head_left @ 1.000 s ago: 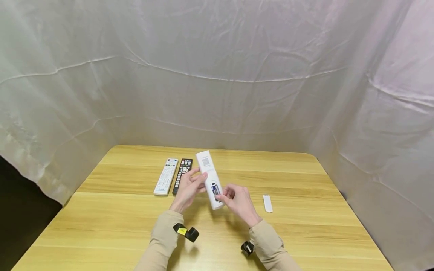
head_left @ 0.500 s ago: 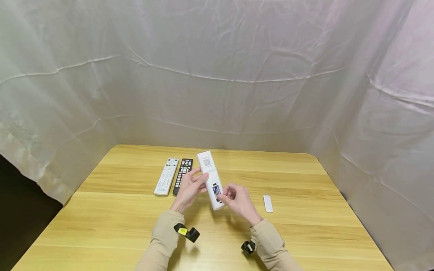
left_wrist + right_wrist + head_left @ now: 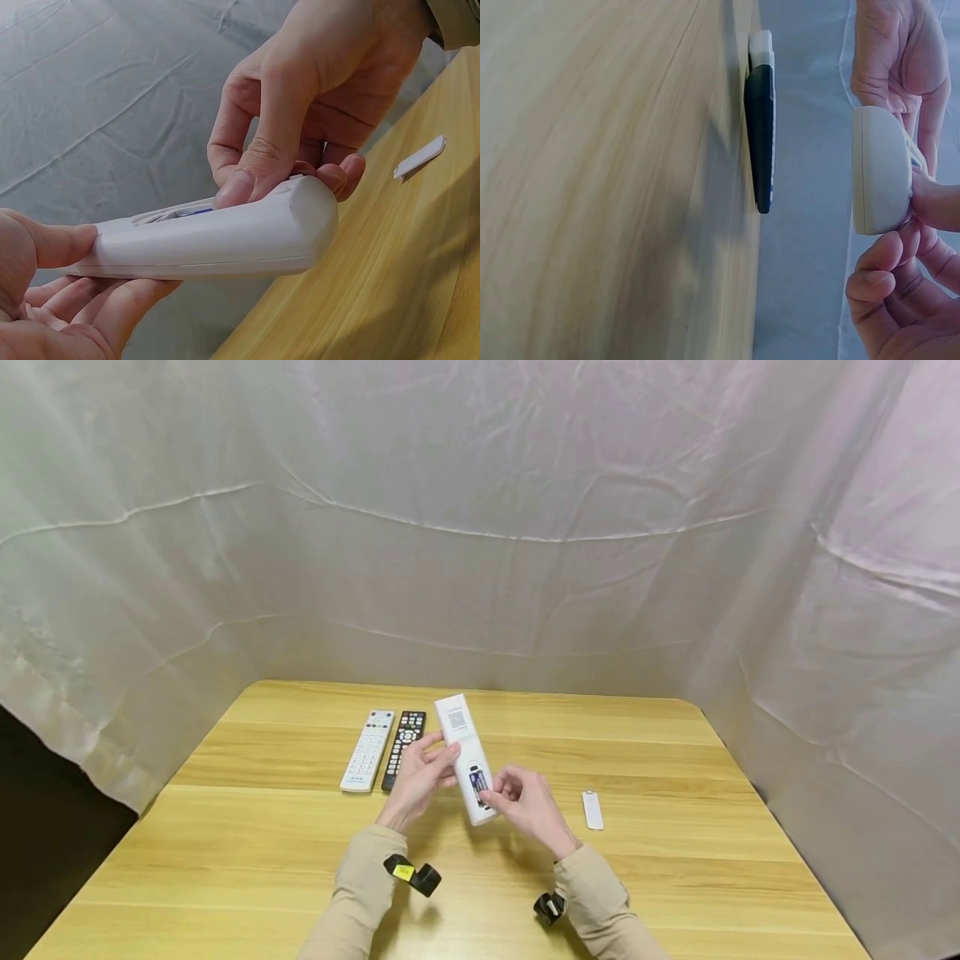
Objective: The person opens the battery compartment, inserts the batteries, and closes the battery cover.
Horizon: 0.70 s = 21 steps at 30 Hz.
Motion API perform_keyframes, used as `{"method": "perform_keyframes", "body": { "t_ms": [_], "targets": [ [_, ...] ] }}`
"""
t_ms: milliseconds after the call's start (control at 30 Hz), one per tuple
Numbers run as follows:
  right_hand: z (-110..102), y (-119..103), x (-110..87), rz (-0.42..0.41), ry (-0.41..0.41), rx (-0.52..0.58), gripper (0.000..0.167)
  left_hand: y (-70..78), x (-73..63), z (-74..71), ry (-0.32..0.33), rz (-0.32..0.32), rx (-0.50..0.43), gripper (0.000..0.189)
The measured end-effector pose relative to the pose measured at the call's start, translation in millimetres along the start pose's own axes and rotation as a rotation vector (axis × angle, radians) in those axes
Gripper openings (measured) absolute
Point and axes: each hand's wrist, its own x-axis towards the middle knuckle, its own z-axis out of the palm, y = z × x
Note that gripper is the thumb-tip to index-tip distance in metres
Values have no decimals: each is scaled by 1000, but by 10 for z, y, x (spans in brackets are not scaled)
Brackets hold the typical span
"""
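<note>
A white remote control (image 3: pixel 463 750) is held above the table, back side up and tilted. In its uncovered battery compartment lie blue and silver batteries (image 3: pixel 477 779), partly hidden by a thumb. My left hand (image 3: pixel 412 782) grips the remote's side, thumb on the back and fingers underneath, as the left wrist view shows. At the lower end, my right hand (image 3: pixel 529 808) presses its thumb into the compartment. Its other fingers are curled against the remote's (image 3: pixel 225 246) end and far edge. A small white battery cover (image 3: pixel 592 811) lies on the table to the right.
Left of the hands, a white remote (image 3: pixel 367 752) and a black remote (image 3: pixel 410 727) lie side by side, buttons up. The left hand partly overlaps the black one. Grey cloth (image 3: pixel 480 593) hangs around the wooden table (image 3: pixel 660 885).
The held remote and both hands have shifted very slightly to the right since one second ago. The right thumb stays at the battery compartment, and the loose cover has not moved.
</note>
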Motion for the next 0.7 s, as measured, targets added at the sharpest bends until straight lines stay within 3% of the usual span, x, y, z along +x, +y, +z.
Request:
{"method": "perform_keyframes", "body": {
  "t_ms": [233, 533, 700],
  "targets": [
    [-18, -36, 6, 60, -32, 42, 21, 13, -10, 18, 21, -4, -5, 45],
    [-47, -28, 5, 60, -69, 65, 20, 0, -10, 8, 26, 5, -9, 44],
    [-82, -30, 11, 47, -37, 107, 19, 2, -11, 7, 32, -4, -28, 45]
  ]
}}
